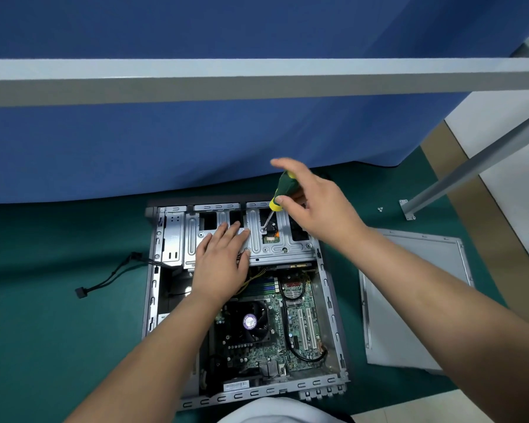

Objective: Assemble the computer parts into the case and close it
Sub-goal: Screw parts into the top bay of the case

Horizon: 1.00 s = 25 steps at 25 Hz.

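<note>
An open grey computer case (333, 303) lies flat on the green floor mat. Inside it sit a green motherboard (290, 328) and a black CPU fan (249, 322). A silver drive cage (283, 248) spans the far end of the case. My left hand (222, 257) presses flat on the cage's left part, fingers straight. My right hand (315, 199) holds a green and yellow screwdriver (283, 190) between thumb and fingers. Its tip stands on a screw in the cage. The grey side panel (409, 300) lies on the mat right of the case.
A black cable with a connector (104, 279) trails out of the case to the left. Two small screws (380, 209) lie near a grey metal leg's foot plate (407, 209) at the right. A blue cloth (196, 148) hangs behind the case under a grey bar.
</note>
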Each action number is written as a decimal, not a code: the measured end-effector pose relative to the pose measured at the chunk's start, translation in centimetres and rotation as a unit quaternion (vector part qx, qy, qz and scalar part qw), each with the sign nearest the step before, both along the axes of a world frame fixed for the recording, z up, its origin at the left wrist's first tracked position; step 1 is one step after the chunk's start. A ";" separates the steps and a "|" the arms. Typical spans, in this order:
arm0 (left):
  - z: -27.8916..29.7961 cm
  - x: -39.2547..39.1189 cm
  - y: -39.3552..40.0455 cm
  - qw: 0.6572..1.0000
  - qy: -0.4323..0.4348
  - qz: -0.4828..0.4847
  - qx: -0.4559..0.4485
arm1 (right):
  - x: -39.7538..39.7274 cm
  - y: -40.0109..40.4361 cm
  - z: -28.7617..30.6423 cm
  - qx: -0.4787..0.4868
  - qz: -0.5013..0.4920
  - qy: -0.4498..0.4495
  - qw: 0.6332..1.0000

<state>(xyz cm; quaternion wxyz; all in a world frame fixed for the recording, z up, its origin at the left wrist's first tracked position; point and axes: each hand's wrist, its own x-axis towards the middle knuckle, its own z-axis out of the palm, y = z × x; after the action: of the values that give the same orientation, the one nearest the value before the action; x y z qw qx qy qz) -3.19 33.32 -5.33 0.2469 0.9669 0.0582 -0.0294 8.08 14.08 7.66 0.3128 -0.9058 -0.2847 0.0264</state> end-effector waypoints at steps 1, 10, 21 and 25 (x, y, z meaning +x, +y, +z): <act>0.2 0.2 0.1 1.000 0.008 0.006 -0.016 | 0.3 0.4 0.7 -0.034 0.020 -0.013 0.999; 4.9 5.5 -1.2 0.953 0.008 0.059 -0.296 | 1.8 3.4 5.3 -0.247 0.048 -0.088 0.964; 5.7 7.6 0.4 0.979 0.022 -0.029 -0.201 | 3.4 3.1 8.4 -0.295 0.165 -0.005 0.941; 5.8 7.8 -0.4 0.949 0.072 0.001 -0.306 | 2.2 4.9 7.5 -0.393 0.013 -0.130 0.910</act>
<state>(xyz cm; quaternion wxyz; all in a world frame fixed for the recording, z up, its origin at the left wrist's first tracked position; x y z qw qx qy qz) 4.58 32.97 0.47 0.5262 0.8401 0.0648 -0.1148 10.27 18.97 15.21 -0.1086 -0.9471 -0.3012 0.0217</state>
